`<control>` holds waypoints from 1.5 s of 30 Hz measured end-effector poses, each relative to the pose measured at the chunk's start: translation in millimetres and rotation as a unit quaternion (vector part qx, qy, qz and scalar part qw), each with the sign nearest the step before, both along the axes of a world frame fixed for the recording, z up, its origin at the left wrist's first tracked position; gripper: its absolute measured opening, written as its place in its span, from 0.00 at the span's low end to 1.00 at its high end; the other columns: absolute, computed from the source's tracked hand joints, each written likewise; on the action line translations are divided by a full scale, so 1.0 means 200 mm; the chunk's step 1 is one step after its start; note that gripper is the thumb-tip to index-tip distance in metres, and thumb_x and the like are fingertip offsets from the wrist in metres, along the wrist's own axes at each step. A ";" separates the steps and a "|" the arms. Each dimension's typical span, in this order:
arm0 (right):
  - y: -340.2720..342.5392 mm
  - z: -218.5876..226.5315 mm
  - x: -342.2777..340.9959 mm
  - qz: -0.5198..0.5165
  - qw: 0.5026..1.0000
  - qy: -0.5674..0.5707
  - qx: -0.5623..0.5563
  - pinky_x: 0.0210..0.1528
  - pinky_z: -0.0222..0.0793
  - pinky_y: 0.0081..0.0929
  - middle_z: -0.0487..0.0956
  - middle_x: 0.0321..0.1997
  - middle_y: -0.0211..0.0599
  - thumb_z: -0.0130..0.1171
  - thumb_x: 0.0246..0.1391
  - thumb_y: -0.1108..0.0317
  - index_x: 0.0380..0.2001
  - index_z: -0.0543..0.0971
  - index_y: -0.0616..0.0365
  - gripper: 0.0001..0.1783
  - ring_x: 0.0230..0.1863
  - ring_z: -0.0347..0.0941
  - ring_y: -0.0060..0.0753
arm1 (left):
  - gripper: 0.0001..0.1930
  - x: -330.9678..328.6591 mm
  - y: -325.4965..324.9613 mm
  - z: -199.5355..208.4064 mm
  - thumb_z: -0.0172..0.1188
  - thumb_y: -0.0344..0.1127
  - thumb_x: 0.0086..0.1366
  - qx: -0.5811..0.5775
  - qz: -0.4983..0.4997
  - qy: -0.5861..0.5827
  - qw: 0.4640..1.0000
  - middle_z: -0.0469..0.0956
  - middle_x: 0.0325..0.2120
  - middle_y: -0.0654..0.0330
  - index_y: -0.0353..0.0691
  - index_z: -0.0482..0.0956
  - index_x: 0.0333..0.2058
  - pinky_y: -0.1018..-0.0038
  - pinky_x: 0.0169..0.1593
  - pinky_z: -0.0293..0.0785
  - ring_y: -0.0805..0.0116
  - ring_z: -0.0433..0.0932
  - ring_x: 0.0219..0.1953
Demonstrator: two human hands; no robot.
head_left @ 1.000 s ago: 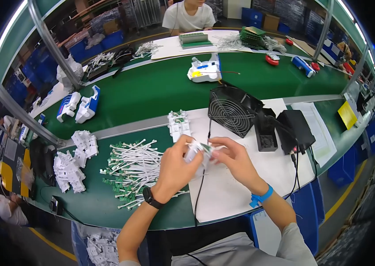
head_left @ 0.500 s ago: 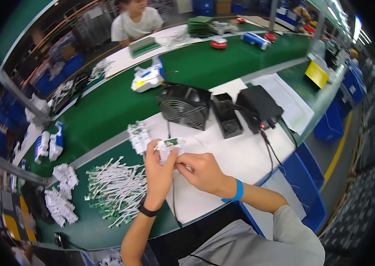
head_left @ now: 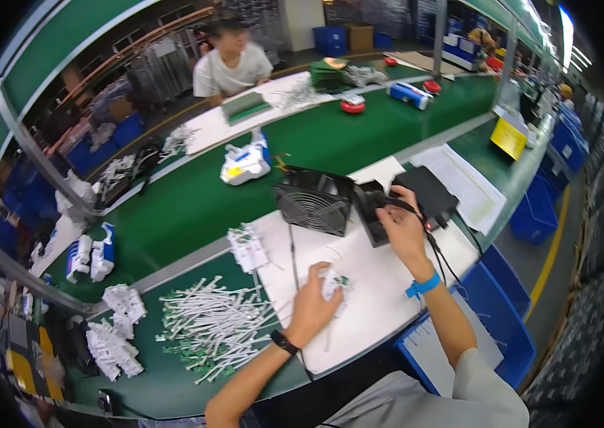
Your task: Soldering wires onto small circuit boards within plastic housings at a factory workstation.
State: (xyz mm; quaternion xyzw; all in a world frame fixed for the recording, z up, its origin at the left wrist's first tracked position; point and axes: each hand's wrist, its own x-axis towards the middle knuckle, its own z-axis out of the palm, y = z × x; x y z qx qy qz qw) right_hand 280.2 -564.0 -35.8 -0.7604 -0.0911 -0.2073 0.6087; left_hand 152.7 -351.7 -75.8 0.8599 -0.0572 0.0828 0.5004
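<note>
My left hand [head_left: 314, 305] is closed around a small white plastic housing [head_left: 330, 284] with a bit of green circuit board in it, low over the white work mat [head_left: 380, 285]. My right hand [head_left: 406, 227] reaches to the black holder [head_left: 376, 234] beside the fan. Its fingers pinch the black handle of a corded soldering iron [head_left: 400, 205], whose tip is hidden in the holder. To the left of my left hand lies a large pile of white wires [head_left: 212, 317] with small green boards at their ends.
A black fan [head_left: 312, 207] and a black power unit [head_left: 427, 192] with a red light stand behind the mat. White housings [head_left: 247, 247] lie by its left corner, more [head_left: 113, 349] further left. Blue bins [head_left: 505, 299] are at right. A person [head_left: 230, 68] sits across the green belt [head_left: 173, 207].
My right hand has left the white housing and moved away to the right, onto the soldering iron in its holder. My left hand has lowered the housing toward the mat.
</note>
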 end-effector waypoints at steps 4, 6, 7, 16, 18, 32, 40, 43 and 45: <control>-0.02 -0.04 0.01 -0.074 0.993 -0.015 -0.094 0.30 0.69 0.26 0.78 0.26 0.32 0.65 0.59 0.74 0.51 0.76 0.61 0.17 0.25 0.73 0.24 | 0.25 -0.04 -0.04 0.01 0.62 0.38 0.66 0.014 -0.003 0.015 1.000 0.82 0.35 0.42 0.43 0.67 0.59 0.53 0.42 0.77 0.39 0.82 0.39; 0.02 0.01 -0.03 -0.074 0.990 -0.016 -0.117 0.28 0.67 0.25 0.77 0.24 0.32 0.65 0.59 0.73 0.46 0.78 0.63 0.12 0.24 0.70 0.22 | 0.24 -0.05 -0.04 0.00 0.61 0.38 0.67 0.029 0.001 -0.041 0.999 0.81 0.41 0.46 0.42 0.72 0.60 0.58 0.46 0.76 0.44 0.80 0.45; 0.01 -0.02 0.00 -0.087 0.981 -0.088 -0.150 0.28 0.66 0.24 0.76 0.23 0.32 0.64 0.62 0.73 0.43 0.79 0.62 0.08 0.24 0.69 0.21 | 0.24 -0.05 -0.03 0.00 0.61 0.38 0.67 0.028 0.009 -0.043 0.999 0.81 0.41 0.46 0.42 0.72 0.60 0.58 0.46 0.76 0.44 0.80 0.45; 0.00 -0.16 0.10 -0.063 0.992 -0.075 -0.085 0.37 0.71 0.23 0.79 0.33 0.33 0.62 0.65 0.71 0.49 0.77 0.60 0.11 0.32 0.75 0.21 | 0.24 -0.08 -0.03 -0.02 0.61 0.38 0.69 0.053 -0.025 -0.075 0.995 0.78 0.43 0.53 0.46 0.74 0.63 0.63 0.48 0.76 0.53 0.77 0.48; 0.00 -0.20 0.16 -0.085 0.981 -0.132 -0.112 0.34 0.67 0.18 0.78 0.31 0.28 0.63 0.64 0.73 0.46 0.78 0.60 0.09 0.29 0.71 0.16 | 0.25 -0.05 -0.02 -0.04 0.60 0.37 0.68 0.066 -0.026 -0.081 0.994 0.77 0.43 0.54 0.45 0.72 0.64 0.62 0.48 0.76 0.53 0.77 0.47; -0.09 -0.27 0.14 -0.079 0.972 -0.162 -0.150 0.43 0.70 0.22 0.77 0.42 0.34 0.53 0.71 0.70 0.50 0.74 0.63 0.10 0.40 0.74 0.24 | 0.25 -0.03 -0.06 -0.07 0.61 0.33 0.65 0.065 0.023 -0.128 0.989 0.75 0.41 0.48 0.33 0.70 0.60 0.58 0.52 0.70 0.49 0.73 0.47; -0.01 -0.22 0.04 -0.107 0.985 -0.094 -0.102 0.30 0.60 0.16 0.75 0.34 0.27 0.56 0.71 0.68 0.43 0.77 0.60 0.07 0.29 0.64 0.13 | 0.23 -0.01 -0.03 -0.05 0.62 0.34 0.66 0.082 0.033 -0.076 0.993 0.76 0.47 0.47 0.32 0.71 0.57 0.57 0.54 0.66 0.48 0.72 0.49; 0.00 -0.22 0.04 -0.087 0.983 -0.122 -0.110 0.31 0.63 0.17 0.75 0.33 0.29 0.58 0.68 0.71 0.41 0.78 0.60 0.04 0.30 0.67 0.16 | 0.19 0.00 -0.03 -0.03 0.62 0.33 0.66 0.081 0.032 -0.078 0.993 0.76 0.46 0.50 0.33 0.73 0.53 0.58 0.53 0.66 0.49 0.72 0.48; 0.00 -0.21 0.03 -0.080 0.987 -0.100 -0.094 0.32 0.64 0.17 0.75 0.34 0.29 0.58 0.68 0.72 0.42 0.78 0.61 0.04 0.30 0.67 0.17 | 0.19 0.00 -0.02 -0.02 0.63 0.33 0.66 0.094 0.043 -0.069 0.992 0.76 0.45 0.50 0.34 0.73 0.53 0.59 0.52 0.65 0.50 0.72 0.47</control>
